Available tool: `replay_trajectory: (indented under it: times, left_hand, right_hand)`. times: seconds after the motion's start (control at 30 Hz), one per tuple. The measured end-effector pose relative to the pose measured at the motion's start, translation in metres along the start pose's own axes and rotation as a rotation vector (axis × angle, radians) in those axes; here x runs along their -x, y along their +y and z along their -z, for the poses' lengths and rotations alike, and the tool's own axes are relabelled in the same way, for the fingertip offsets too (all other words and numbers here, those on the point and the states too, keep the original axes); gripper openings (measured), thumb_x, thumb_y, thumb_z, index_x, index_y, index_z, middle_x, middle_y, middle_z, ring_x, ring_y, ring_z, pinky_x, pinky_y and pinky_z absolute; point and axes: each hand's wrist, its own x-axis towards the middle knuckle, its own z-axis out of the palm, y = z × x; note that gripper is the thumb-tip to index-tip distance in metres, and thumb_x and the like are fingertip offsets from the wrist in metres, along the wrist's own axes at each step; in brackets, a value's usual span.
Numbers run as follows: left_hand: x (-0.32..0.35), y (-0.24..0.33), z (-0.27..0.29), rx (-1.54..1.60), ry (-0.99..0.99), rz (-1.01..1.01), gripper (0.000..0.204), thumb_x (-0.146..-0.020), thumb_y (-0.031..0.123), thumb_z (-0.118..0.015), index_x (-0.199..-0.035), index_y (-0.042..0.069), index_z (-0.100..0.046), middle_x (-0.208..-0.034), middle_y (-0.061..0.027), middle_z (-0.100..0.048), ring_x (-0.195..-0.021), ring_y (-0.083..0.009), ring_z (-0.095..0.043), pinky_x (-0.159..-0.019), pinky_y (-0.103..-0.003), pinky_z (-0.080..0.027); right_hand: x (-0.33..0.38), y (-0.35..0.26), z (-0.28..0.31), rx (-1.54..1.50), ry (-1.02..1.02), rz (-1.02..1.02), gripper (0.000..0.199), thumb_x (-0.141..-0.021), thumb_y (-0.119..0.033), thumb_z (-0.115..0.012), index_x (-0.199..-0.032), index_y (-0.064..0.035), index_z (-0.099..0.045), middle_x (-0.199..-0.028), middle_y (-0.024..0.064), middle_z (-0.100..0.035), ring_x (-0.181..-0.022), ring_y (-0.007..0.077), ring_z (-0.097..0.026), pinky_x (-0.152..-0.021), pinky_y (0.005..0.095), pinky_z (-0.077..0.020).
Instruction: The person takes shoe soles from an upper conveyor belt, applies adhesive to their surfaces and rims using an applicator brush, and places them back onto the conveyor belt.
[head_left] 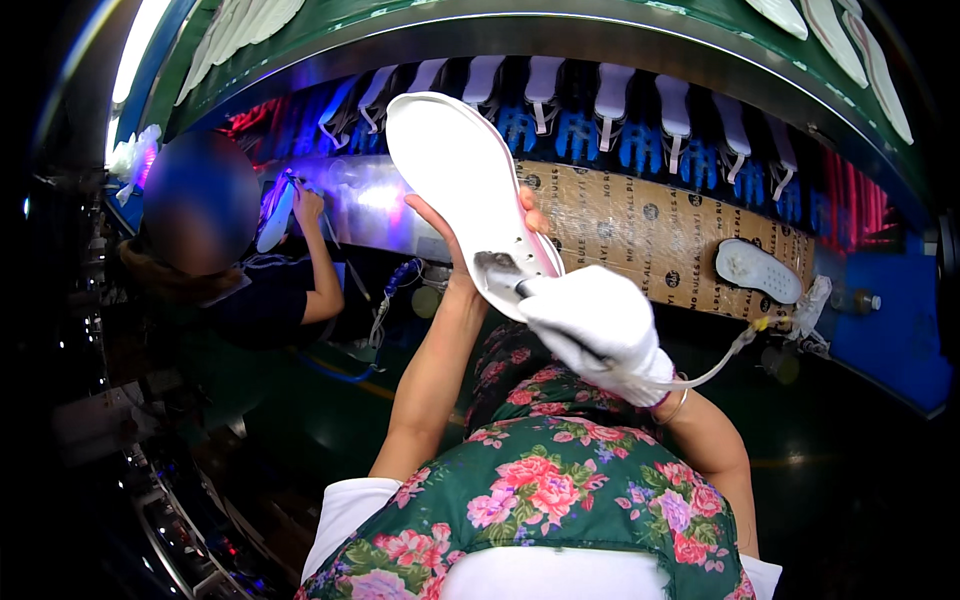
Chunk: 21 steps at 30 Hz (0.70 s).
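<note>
White shoe sole is held up before the person, the bare left hand clamped on its lower part. The gloved right hand grips a small tool on its heel; the treating step seems under way, and next needs steady pressure.

We see one piece of packaging material: a brown cardboard sheet running as a long band across the middle of the view, just below the row of blue and white holders. It curves with the lens, wider at its right end. Its surface carries rows of dark printed lettering and small round black-and-white marks, repeated at even steps. Its left end is hidden behind a raised white shoe sole, and a second white sole lies against its right part. We see no screens or signs.
</note>
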Motion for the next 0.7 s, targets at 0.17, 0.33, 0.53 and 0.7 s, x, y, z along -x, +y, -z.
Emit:
replay_trajectory:
  times: [0.17, 0.33, 0.53, 0.7]
  left_hand:
    - [-0.004, 0.012, 0.010, 0.004, -0.097, 0.034, 0.108, -0.068, 0.094, -0.046, -0.135, 0.009, -0.049, -0.104, -0.0170, -0.059, -0.089, -0.0320, -0.059, -0.075, -0.048, -0.054]
    - [-0.013, 0.021, 0.023, 0.004, -0.225, 0.162, 0.104, -0.071, 0.089, -0.054, -0.142, 0.014, -0.044, -0.115, -0.0201, -0.054, -0.101, -0.0384, -0.056, -0.082, -0.058, -0.053]
    - [-0.015, 0.022, 0.014, -0.102, -0.038, 0.181, 0.118, -0.065, 0.100, -0.036, -0.137, 0.007, -0.047, -0.100, -0.0251, -0.063, -0.079, -0.0361, -0.068, -0.062, -0.045, -0.059]
    - [-0.025, 0.020, 0.007, -0.239, -0.037, 0.237, 0.119, -0.065, 0.099, -0.039, -0.136, 0.004, -0.047, -0.096, -0.0255, -0.064, -0.072, -0.0361, -0.070, -0.057, -0.044, -0.061]
  right_hand:
    - [-0.004, -0.007, 0.007, -0.357, -0.085, -0.145, 0.024, -0.073, -0.003, -0.081, -0.095, -0.0084, -0.075, -0.088, 0.0089, -0.073, -0.080, 0.0246, -0.070, -0.071, 0.0341, -0.0549]
    - [-0.002, 0.005, 0.000, -0.025, 0.000, 0.020, 0.030, -0.075, -0.003, -0.077, -0.103, -0.0106, -0.072, -0.091, 0.0086, -0.072, -0.077, 0.0269, -0.068, -0.068, 0.0356, -0.0544]
    - [-0.001, -0.005, 0.010, -0.338, -0.120, -0.198, 0.023, -0.074, -0.004, -0.080, -0.096, -0.0096, -0.075, -0.094, 0.0089, -0.074, -0.082, 0.0236, -0.071, -0.072, 0.0338, -0.0551]
    - [0.009, 0.004, -0.004, 0.013, -0.064, 0.083, 0.031, -0.072, -0.003, -0.076, -0.102, -0.0093, -0.072, -0.099, 0.0109, -0.072, -0.082, 0.0275, -0.069, -0.070, 0.0366, -0.0549]
